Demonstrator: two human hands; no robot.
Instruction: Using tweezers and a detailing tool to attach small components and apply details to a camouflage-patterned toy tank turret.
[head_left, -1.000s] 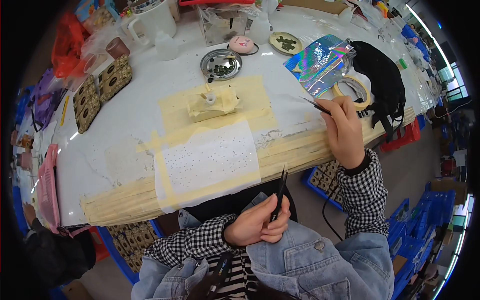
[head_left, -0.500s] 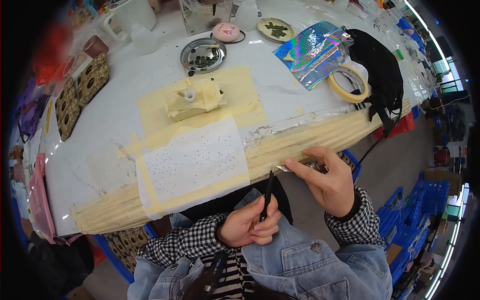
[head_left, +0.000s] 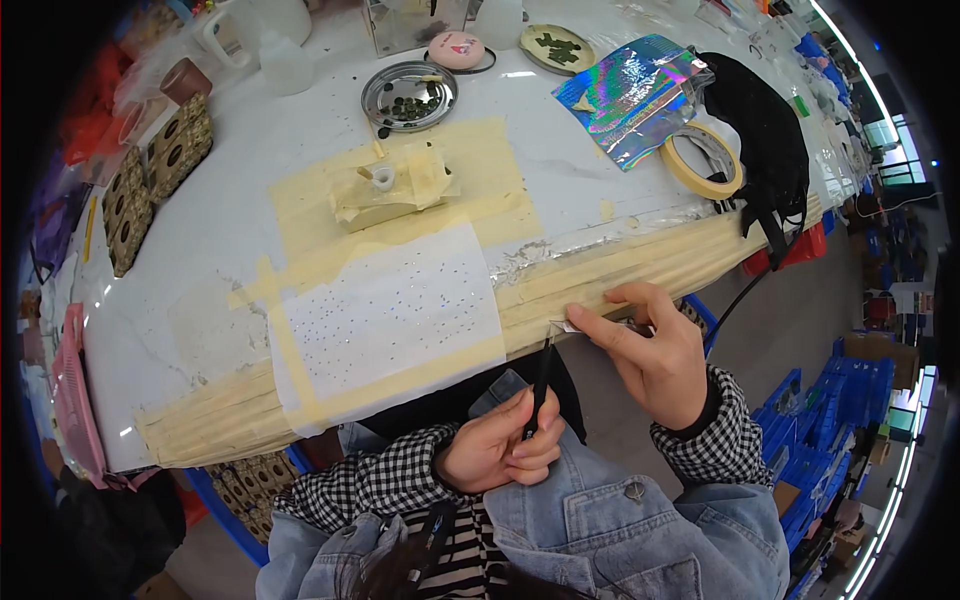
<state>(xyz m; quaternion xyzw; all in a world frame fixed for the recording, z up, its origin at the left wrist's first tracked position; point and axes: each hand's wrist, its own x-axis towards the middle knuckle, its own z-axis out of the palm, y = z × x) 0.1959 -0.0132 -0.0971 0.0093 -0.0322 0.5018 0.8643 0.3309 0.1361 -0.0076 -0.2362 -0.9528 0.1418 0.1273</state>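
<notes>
In my left hand is a slim black pencil-like stick, gripped by the fingers with its narrow tip pointing up toward the table edge. My right hand pinches a small shiny knife-like blade between thumb and fingers; most of it is hidden by the hand. The blade's pointed end is at the stick's tip, touching or very close to it. Left of both hands, a white sheet dotted with many tiny shiny specks is taped down along the table's near edge.
A tape-wrapped block holds a small white cup. Farther back are a round metal dish of dark pieces, a yellowish dish and a holographic pouch. To the right lie a tape roll and a black bag.
The view has shifted slightly. The blade's end and the stick's tip have moved a little relative to each other; both hands keep their grip.
</notes>
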